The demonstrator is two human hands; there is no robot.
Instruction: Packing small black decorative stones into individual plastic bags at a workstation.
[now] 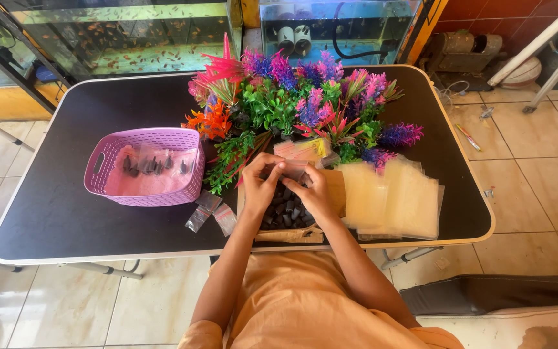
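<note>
Your left hand and right hand pinch a small clear bag together, just above the pile of black pieces. The bag looks light, thin and slippery; hold its edges.

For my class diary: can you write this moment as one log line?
left hand: on small clear bag | right hand: same | under: black pieces | left: pink basket
</note>
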